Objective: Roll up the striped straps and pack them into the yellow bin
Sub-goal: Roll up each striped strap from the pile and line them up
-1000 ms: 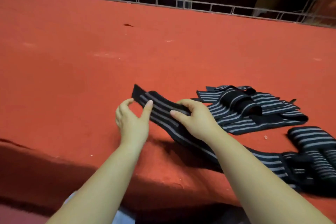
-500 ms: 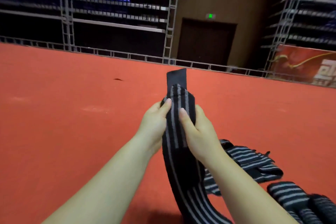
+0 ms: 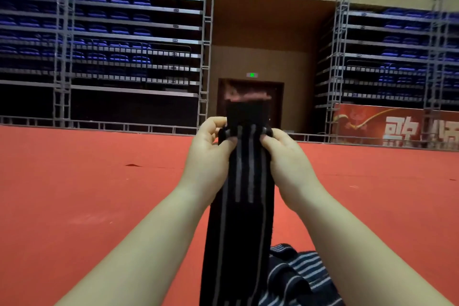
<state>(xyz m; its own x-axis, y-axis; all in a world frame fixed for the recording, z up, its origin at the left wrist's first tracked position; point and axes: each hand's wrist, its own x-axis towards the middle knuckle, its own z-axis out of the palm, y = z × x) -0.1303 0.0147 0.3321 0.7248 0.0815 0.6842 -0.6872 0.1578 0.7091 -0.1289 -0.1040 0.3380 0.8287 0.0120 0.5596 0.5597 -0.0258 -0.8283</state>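
Strap [image 3: 244, 181] higher than before, upright

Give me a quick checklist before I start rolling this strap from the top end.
1. Left hand has a grip on the strap near its top: ok.
2. Right hand pinches the opposite edge: ok.
3. Plain black end tab free above the fingers: ok.
4. Strap hangs straight, untwisted: ok where visible; the lower end runs out of frame.
5. Yellow bin within reach: cannot tell, not in view.
6. Other straps lie apart on the red floor: ok.
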